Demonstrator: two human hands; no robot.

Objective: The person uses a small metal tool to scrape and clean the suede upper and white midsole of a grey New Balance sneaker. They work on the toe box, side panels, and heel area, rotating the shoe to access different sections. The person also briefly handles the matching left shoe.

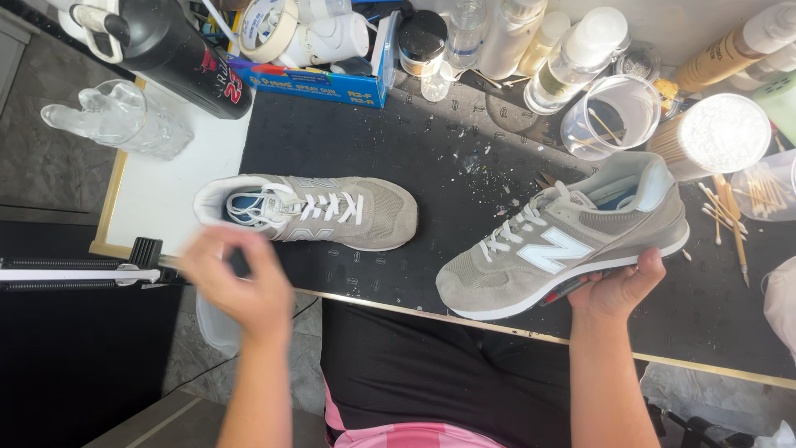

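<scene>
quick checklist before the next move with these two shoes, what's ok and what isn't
1. Right hand under the sole of the held shoe: ok, it is lifted at the mat's front edge.
2. Held shoe's laces tied: cannot tell, they lie loosely over the tongue.
3. Second shoe resting flat on the mat: ok, on its sole, toe pointing right.
4. Left hand grip: cannot tell, it is blurred, beside a black clamp-like tool.
5. Mat clean: not ok, small white flecks lie between the shoes.
6. Room behind the shoes: not ok, bottles and a clear cup crowd the back.
</scene>
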